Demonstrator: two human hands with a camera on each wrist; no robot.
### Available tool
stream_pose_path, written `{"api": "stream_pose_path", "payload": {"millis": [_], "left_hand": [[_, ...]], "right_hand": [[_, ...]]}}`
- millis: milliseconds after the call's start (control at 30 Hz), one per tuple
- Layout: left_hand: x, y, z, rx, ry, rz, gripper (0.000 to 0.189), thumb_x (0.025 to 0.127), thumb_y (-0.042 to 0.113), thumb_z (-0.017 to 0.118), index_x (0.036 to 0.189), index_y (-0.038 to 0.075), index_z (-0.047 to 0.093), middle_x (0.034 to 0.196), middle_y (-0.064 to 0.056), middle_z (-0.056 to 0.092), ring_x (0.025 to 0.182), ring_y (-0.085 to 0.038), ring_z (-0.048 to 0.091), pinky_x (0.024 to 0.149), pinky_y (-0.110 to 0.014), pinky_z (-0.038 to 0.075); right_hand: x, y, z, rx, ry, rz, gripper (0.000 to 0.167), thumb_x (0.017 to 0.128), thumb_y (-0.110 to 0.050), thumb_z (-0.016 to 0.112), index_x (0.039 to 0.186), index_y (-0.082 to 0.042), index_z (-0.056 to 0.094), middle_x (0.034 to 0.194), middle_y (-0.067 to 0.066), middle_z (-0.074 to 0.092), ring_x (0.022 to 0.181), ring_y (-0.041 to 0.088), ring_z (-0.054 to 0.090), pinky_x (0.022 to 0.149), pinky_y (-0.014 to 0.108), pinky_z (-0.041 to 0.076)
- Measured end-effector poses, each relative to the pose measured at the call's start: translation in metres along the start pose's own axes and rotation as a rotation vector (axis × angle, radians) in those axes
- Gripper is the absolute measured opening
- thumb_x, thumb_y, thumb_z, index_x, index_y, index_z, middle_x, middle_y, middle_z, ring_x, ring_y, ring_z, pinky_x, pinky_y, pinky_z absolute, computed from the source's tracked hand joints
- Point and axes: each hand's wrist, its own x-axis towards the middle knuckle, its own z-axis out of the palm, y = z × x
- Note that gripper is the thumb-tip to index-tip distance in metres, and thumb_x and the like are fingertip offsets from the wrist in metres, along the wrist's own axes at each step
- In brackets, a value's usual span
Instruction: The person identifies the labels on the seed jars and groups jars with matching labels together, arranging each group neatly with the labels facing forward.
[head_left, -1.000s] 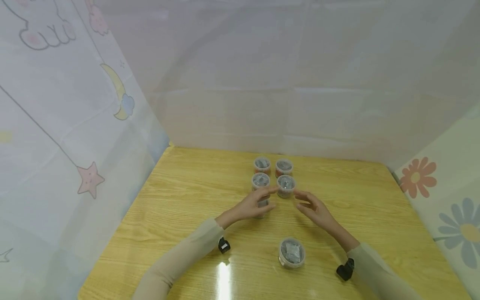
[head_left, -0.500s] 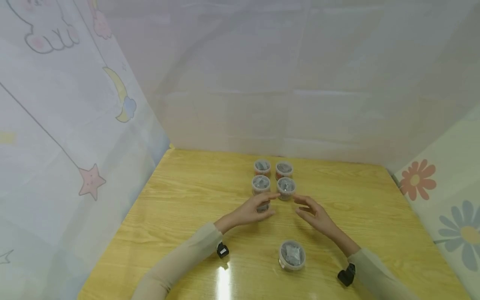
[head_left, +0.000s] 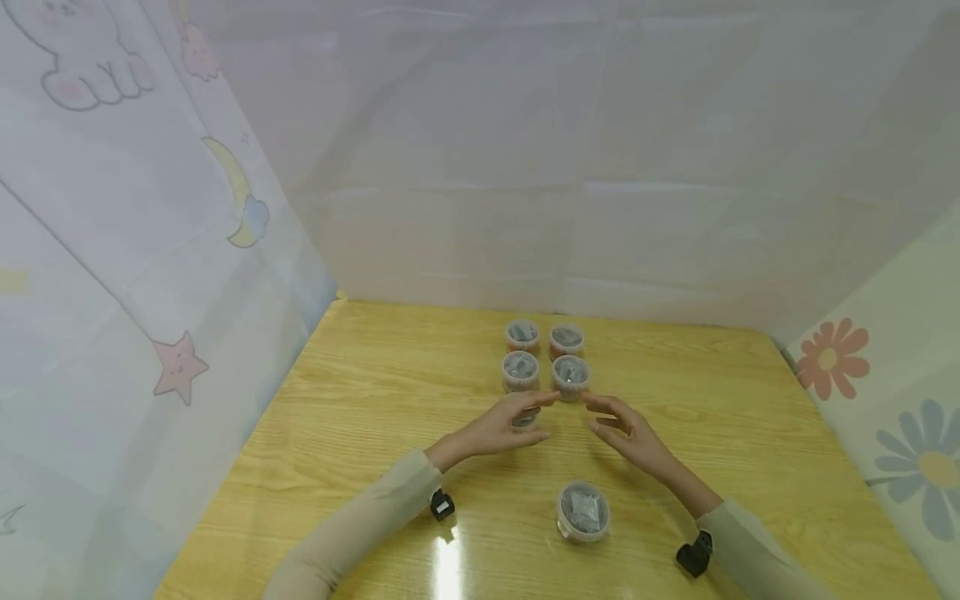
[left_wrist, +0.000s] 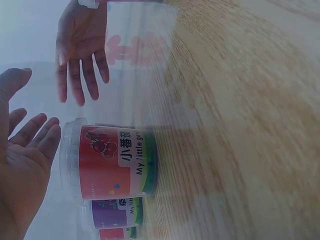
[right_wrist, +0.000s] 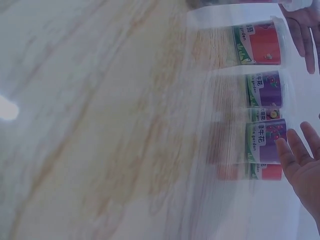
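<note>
My left hand [head_left: 501, 425] is over a tub [head_left: 527, 414] and partly covers it, with fingers extended to the right. Opposite it, my right hand [head_left: 630, 435] reaches in with fingers lightly bent and nothing in them. Between the two sets of fingertips, just beyond, stands a clear-lidded plastic tub [head_left: 571, 375]. In the left wrist view, a red-labelled tub [left_wrist: 107, 162] with printed tomatoes stands beside my left fingers. A purple-labelled tub [right_wrist: 267, 142] appears next to my right fingertips in the right wrist view.
Behind stand more tubs: one at middle left [head_left: 521, 369], one at back left [head_left: 522, 335] and one at back right [head_left: 566, 339]. A separate tub [head_left: 582, 511] sits nearer on the wooden table [head_left: 360, 375]. Printed cloth [head_left: 480, 208] walls three sides.
Both hands have drawn slightly back toward the near edge, away from the tub between the fingertips. The tubs stand where they were; the head view has shifted a little.
</note>
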Motion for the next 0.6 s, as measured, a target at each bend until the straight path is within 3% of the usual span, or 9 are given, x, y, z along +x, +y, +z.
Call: {"api": "stream_pose_path", "payload": {"millis": [100, 267, 500, 600], "left_hand": [[-0.0008, 0.0000, -0.0002, 0.018, -0.007, 0.008, 0.060, 0.093, 0.023, 0.058, 0.143, 0.005, 0.031, 0.143, -0.015, 0.038, 0.129, -0.019, 0.041, 0.102, -0.027, 0.040], [-0.0043, 0.0011, 0.0013, 0.011, -0.025, -0.013, 0.061, 0.092, 0.022, 0.059, 0.145, 0.010, 0.030, 0.143, -0.011, 0.038, 0.129, -0.019, 0.040, 0.102, -0.029, 0.041], [-0.0073, 0.0029, 0.0018, -0.074, -0.052, -0.083, 0.062, 0.092, 0.026, 0.058, 0.146, 0.013, 0.028, 0.144, -0.009, 0.036, 0.131, -0.020, 0.037, 0.102, -0.034, 0.041], [-0.0078, 0.0028, 0.0029, -0.070, -0.053, -0.079, 0.062, 0.092, 0.025, 0.058, 0.145, 0.012, 0.029, 0.144, -0.009, 0.037, 0.131, -0.019, 0.038, 0.102, -0.035, 0.042]], "right_hand": [[-0.0008, -0.0004, 0.0004, 0.001, 0.001, -0.004, 0.044, 0.094, -0.001, 0.051, 0.136, 0.004, 0.038, 0.136, 0.025, 0.040, 0.121, 0.039, 0.043, 0.092, 0.055, 0.043], [-0.0030, -0.0023, 0.0010, -0.005, -0.006, 0.001, 0.043, 0.094, 0.000, 0.050, 0.135, 0.005, 0.038, 0.135, 0.027, 0.041, 0.120, 0.038, 0.044, 0.091, 0.056, 0.043], [-0.0035, -0.0074, -0.0016, -0.059, -0.020, -0.004, 0.046, 0.094, -0.002, 0.051, 0.138, -0.006, 0.040, 0.135, 0.012, 0.045, 0.121, 0.033, 0.045, 0.092, 0.056, 0.043], [-0.0043, -0.0081, -0.0037, -0.066, -0.029, -0.006, 0.046, 0.094, -0.002, 0.052, 0.138, -0.005, 0.039, 0.135, 0.009, 0.046, 0.121, 0.029, 0.045, 0.093, 0.056, 0.042]]}}
